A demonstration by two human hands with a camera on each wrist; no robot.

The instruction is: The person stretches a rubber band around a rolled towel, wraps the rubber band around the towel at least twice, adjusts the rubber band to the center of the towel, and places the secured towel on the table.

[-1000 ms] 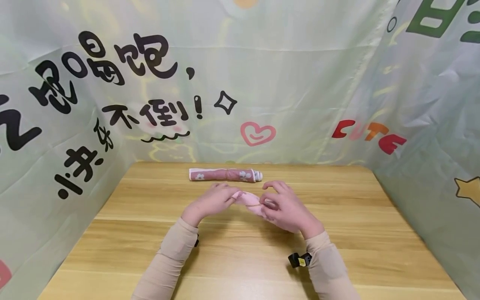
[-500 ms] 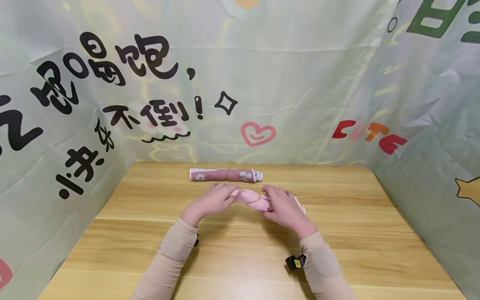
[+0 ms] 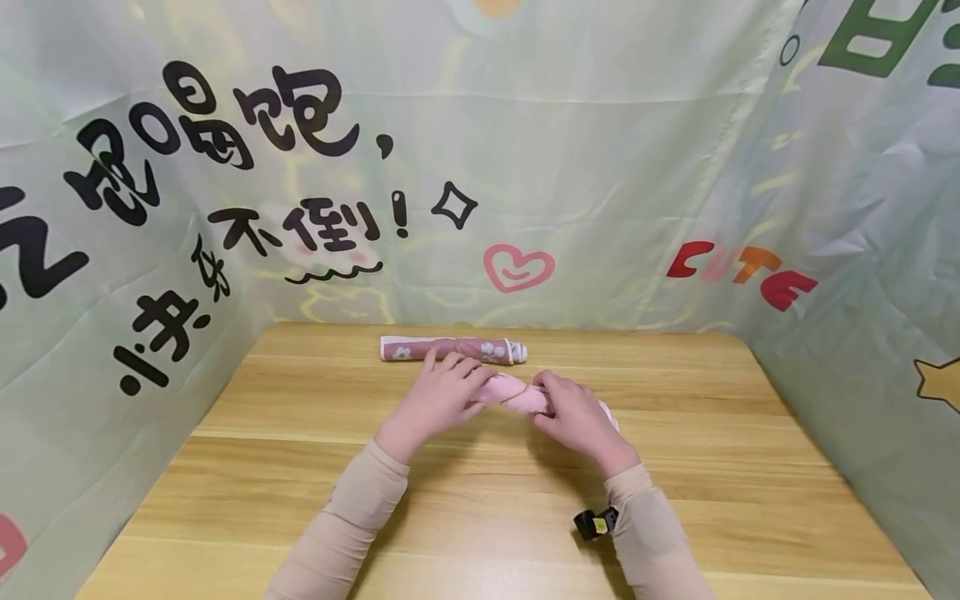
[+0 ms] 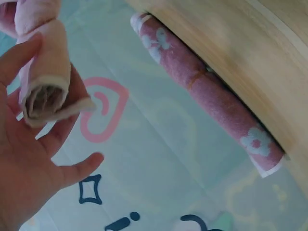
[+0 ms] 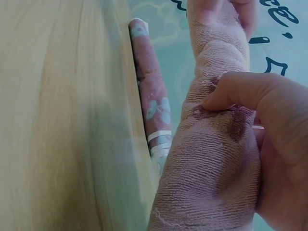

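A pale pink rolled towel point(image 3: 530, 402) is held above the table between both hands. A thin brownish band point(image 3: 513, 396) circles it near the middle. My left hand point(image 3: 442, 393) grips the left end; in the left wrist view the thumb and fingers curl around the towel roll point(image 4: 50, 57), whose spiral end faces that camera. With thumb on top, my right hand point(image 5: 284, 125) holds the other half, its remaining fingers mostly hidden behind. Just beyond the hands lies a second rolled towel point(image 3: 450, 349), dark pink with pale blue flowers, also banded at the middle.
The wooden table point(image 3: 675, 517) has its back edge near the dark pink roll. Printed cloth walls point(image 3: 600, 167) stand around its back and sides. A small black device point(image 3: 596, 523) sits at the right wrist.
My right hand has gone from pinching at the band to gripping the roll right of it. My left hand has shifted slightly right, some fingers lifting and spreading.
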